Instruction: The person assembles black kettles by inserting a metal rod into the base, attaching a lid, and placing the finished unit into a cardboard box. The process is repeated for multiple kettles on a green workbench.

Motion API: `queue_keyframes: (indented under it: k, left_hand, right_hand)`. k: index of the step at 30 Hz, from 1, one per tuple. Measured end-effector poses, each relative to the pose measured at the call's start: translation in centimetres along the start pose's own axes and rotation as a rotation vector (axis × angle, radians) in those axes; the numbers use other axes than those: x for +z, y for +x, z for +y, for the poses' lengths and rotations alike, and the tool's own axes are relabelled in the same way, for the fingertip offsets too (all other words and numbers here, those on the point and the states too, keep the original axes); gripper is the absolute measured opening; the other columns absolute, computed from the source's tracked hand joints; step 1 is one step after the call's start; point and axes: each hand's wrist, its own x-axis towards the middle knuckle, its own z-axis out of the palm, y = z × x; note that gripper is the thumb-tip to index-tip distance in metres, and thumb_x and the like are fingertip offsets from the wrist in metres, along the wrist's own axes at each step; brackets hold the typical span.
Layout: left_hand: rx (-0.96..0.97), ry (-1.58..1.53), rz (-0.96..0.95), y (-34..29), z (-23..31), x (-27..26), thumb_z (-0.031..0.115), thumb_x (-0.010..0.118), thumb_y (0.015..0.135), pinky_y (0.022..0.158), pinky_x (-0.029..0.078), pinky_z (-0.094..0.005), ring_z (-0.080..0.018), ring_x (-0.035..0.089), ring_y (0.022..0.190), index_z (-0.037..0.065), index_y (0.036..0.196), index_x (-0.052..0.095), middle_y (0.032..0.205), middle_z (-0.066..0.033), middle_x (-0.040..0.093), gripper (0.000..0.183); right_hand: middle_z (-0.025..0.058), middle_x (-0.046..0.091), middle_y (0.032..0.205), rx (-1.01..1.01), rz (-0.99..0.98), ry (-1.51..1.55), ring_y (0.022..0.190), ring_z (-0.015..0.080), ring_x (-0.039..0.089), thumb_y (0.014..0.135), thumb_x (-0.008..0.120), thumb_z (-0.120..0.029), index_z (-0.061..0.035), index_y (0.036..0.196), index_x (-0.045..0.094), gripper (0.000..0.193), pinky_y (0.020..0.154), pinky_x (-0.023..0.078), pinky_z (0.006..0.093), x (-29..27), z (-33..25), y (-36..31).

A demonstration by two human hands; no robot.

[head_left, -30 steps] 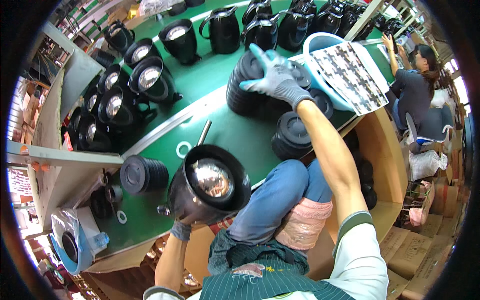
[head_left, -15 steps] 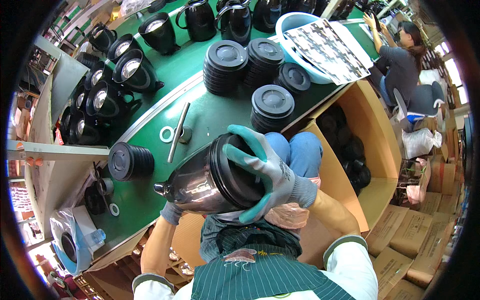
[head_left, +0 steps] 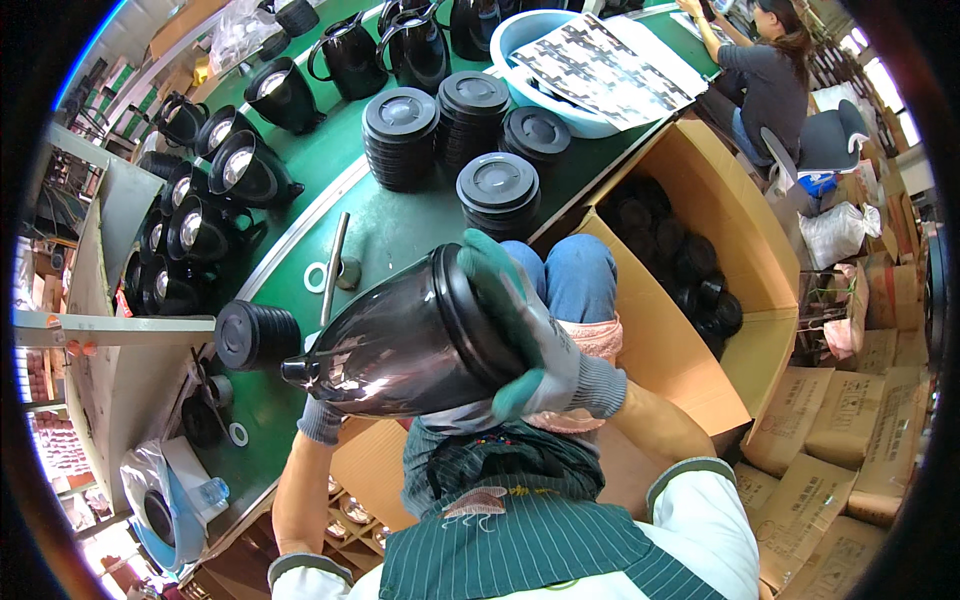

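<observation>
A glossy black jug [head_left: 385, 345] lies on its side above my lap, its spout toward the left and its ribbed round end toward the right. My right hand [head_left: 520, 335], in a grey glove with green fingertips, wraps over that round end, thumb along the lower rim and fingers over the upper one. From below, my left hand [head_left: 322, 420] holds the jug; its cuff shows and its fingers are hidden behind the body. Stacks of round black lids [head_left: 400, 140] stand on the green table beyond, and another stack [head_left: 255, 335] lies tipped at the left.
More black jugs [head_left: 250, 170] stand across the green table [head_left: 300, 270]. A metal rod [head_left: 336, 265] and white ring [head_left: 316, 278] lie there too. At right are a light blue basin [head_left: 520, 40], an open carton [head_left: 760, 300] of black parts, and a seated person [head_left: 765, 85].
My right hand has turned on the jug's round end, its spread fingers now more drawn together and blurred. The jug lies a little more level. The whole view has shifted.
</observation>
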Motion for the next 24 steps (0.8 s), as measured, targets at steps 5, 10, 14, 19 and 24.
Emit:
queue_keyframes:
  k: [5,10,14,19,24]
  left_hand:
    - [-0.145,-0.297,0.057,1.0,-2.7,0.9,0.028,0.066,0.101,0.116,0.047,-0.0446,-0.0317,0.056,0.135,-0.001,0.151,0.049,0.149,-0.0176,0.057,0.060]
    - [-0.310,-1.077,-0.261,4.1,2.3,2.3,0.021,0.058,0.107,0.120,0.043,-0.0447,-0.0292,0.051,0.141,0.002,0.158,0.039,0.160,-0.0159,0.047,0.058]
    - [-0.085,-0.519,-0.169,6.5,10.0,4.0,0.017,0.064,0.100,0.117,0.042,-0.0455,-0.0289,0.052,0.137,0.008,0.148,0.047,0.148,-0.0128,0.052,0.052]
    - [0.206,0.515,0.536,8.3,17.1,1.7,0.013,0.067,0.090,0.097,0.059,-0.0437,-0.0291,0.073,0.109,0.007,0.115,0.076,0.112,-0.0121,0.074,0.028]
    - [0.253,0.760,0.414,6.7,14.6,-2.0,0.012,0.078,0.080,0.091,0.062,-0.0398,-0.0279,0.078,0.091,0.002,0.109,0.079,0.098,-0.0136,0.080,0.030]
  right_hand:
    - [0.0297,0.026,0.165,0.159,0.060,0.000,0.150,0.0528,0.032,0.077,0.085,-0.064,-0.0093,0.165,0.028,0.118,0.121,0.031,0.0583,0.3,0.5,-0.4]
    - [0.0323,0.029,0.162,-0.168,0.054,-0.080,0.145,0.0531,0.038,0.062,0.092,-0.063,-0.0128,0.153,0.054,0.111,0.118,0.035,0.0583,-0.6,-1.1,1.3]
    - [0.0334,0.030,0.161,-0.240,-0.023,-0.127,0.144,0.0501,0.040,0.065,0.090,-0.065,-0.0110,0.157,0.048,0.114,0.119,0.033,0.0558,-1.2,-0.6,1.6]
    - [0.0275,0.030,0.164,0.327,0.202,0.454,0.150,0.0415,0.034,0.087,0.072,-0.057,-0.0095,0.165,0.028,0.101,0.123,0.030,0.0495,1.3,5.2,-3.7]
    - [0.0194,0.031,0.168,0.704,0.284,0.890,0.157,0.0320,0.028,0.108,0.052,-0.045,-0.0064,0.169,0.013,0.082,0.128,0.028,0.0426,1.1,6.0,-6.0]
